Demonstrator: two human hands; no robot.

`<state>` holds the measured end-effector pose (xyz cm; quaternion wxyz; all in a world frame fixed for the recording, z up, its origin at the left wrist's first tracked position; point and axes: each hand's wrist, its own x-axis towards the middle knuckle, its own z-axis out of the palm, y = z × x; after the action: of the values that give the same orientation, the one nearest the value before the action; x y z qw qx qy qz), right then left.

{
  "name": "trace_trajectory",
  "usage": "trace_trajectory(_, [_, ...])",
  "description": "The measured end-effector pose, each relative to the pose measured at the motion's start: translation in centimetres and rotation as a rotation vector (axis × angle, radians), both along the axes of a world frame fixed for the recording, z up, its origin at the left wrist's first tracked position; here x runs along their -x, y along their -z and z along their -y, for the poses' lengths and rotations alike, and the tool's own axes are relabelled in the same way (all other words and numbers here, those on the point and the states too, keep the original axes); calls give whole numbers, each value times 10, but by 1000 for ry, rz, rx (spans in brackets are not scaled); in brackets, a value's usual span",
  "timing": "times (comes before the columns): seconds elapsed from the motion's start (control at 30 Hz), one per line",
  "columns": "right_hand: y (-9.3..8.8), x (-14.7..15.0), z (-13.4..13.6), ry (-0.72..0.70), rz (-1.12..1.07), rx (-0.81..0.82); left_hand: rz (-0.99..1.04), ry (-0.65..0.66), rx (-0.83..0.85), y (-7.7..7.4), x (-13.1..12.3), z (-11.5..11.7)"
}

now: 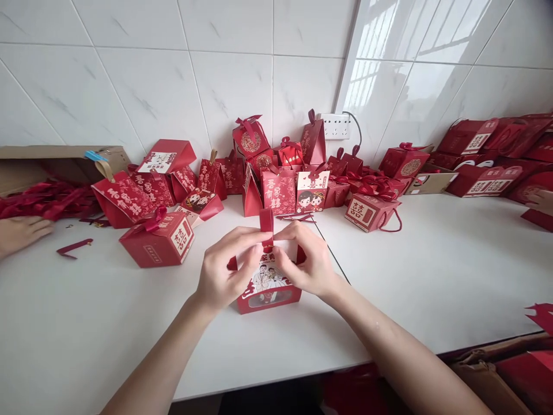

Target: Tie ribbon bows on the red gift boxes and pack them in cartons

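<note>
A red and white gift box (270,288) with a printed couple and a small clear window stands upright on the white table in front of me. From its top rises a loop of red ribbon (266,220). My left hand (228,262) pinches the base of the loop from the left, thumb and fingers curled in. From the other side, my right hand (305,256) is closed at the same spot, fingertips by the ribbon. A small gold fastener seems to sit between the thumbs; its detail is partly hidden by the fingers.
Several red gift boxes (279,193) are clustered along the tiled wall. One red box (158,239) sits to the left, another (372,212) to the right. A loose ribbon strip (74,248) lies at left, near another person's hand (26,233). A power strip (336,126) is on the wall.
</note>
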<state>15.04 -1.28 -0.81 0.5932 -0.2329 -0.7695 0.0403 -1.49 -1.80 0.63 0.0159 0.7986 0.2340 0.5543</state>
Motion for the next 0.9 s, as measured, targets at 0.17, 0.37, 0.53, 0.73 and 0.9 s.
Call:
trace_trajectory(0.17, [2,2,2,39,-6,-6,-4,27,59,1,2,0])
trace_trajectory(0.37, [0,2,3,60,-7,-11,13,-36,52,0,-1,0])
trace_trajectory(0.53, [1,2,2,77,-3,2,15,-51,74,1,0,0])
trace_trajectory(0.73, [3,3,2,92,-10,41,29,-103,131,2,0,0])
trace_trajectory(0.9, [1,7,3,111,-72,88,65,-101,231,2,-1,1])
